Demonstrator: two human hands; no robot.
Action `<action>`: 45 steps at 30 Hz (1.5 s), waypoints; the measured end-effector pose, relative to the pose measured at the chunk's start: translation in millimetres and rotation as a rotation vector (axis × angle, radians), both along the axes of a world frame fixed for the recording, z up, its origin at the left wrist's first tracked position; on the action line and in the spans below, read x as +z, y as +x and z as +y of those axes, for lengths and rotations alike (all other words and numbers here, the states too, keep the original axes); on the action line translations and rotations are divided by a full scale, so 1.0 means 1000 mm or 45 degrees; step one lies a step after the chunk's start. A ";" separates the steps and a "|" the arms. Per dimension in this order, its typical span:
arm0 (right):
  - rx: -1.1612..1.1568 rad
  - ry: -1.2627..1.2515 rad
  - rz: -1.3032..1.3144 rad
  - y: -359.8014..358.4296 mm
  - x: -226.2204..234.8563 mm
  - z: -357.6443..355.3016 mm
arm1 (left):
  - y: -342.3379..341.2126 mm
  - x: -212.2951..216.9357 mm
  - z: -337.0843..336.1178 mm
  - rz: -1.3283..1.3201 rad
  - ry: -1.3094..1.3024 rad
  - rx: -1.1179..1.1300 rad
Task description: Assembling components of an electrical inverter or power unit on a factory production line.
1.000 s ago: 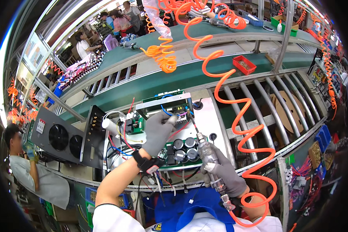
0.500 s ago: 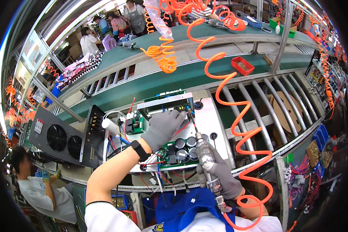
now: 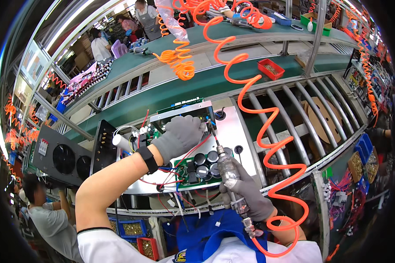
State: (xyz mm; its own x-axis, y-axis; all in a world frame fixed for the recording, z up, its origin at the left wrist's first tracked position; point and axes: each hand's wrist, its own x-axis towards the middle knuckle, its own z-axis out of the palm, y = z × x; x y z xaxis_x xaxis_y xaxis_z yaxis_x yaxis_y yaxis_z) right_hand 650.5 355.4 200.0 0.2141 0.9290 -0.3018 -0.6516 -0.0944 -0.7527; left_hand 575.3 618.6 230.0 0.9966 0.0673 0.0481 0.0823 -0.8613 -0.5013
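Head view: left hand (image 3: 178, 136), grey-gloved with a black wrist strap, lying palm-down with fingers spread across the upper part of the green circuit board (image 3: 193, 164), pressing rather than gripping, nothing closed inside it. Forearm reaching in bare from the lower left under a white sleeve. Right hand (image 3: 246, 196), also grey-gloved, clenching around the pneumatic screwdriver (image 3: 228, 173), tilting its bit up toward the board's upper right corner, just beside the left fingertips. Orange coiled air hose (image 3: 267, 131) running from the tool's tail up and away overhead.

Board lying on a silver metal chassis (image 3: 237, 131) near the front edge of the workstation, black capacitors (image 3: 206, 160) standing toward its right side, red and white wires (image 3: 180, 197) spilling over the near edge. Black fan unit (image 3: 63, 158) sitting off the chassis's left edge. Green conveyor belt (image 3: 171, 92) passing behind, a red parts bin (image 3: 271, 69) resting on it. Other workers standing at the far line, another person at lower left.

Bit tip too small to make out against the board; screw not discernible.
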 end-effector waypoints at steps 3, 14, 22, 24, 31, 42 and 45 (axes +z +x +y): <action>-0.019 0.008 -0.105 -0.003 0.004 0.003 | 0.000 -0.012 0.007 -0.111 0.058 -0.090; -0.059 0.042 -0.359 -0.008 0.006 0.010 | 0.001 -0.018 0.016 -0.258 0.111 -0.222; -0.086 0.069 -0.269 -0.015 0.002 0.013 | -0.003 -0.016 0.015 -0.317 0.128 -0.289; -0.097 0.084 -0.278 -0.016 -0.001 0.014 | -0.004 -0.014 0.015 -0.292 0.118 -0.257; -0.087 0.060 -0.267 -0.020 -0.008 0.014 | -0.017 0.008 0.026 -0.241 0.056 -0.241; -0.079 0.048 -0.215 -0.020 -0.003 0.014 | -0.013 0.019 0.025 -0.577 0.005 -0.197; -0.101 0.060 -0.213 -0.021 -0.005 0.015 | -0.007 0.025 0.031 -0.720 -0.248 0.084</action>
State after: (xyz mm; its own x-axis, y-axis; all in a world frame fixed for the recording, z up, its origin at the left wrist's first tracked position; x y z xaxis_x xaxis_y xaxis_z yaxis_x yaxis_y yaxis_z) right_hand 629.2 369.9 194.9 0.3310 0.9195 -0.2120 -0.5206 -0.0094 -0.8537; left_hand 568.3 649.8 254.9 0.8136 0.1887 0.5500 0.3464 -0.9170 -0.1978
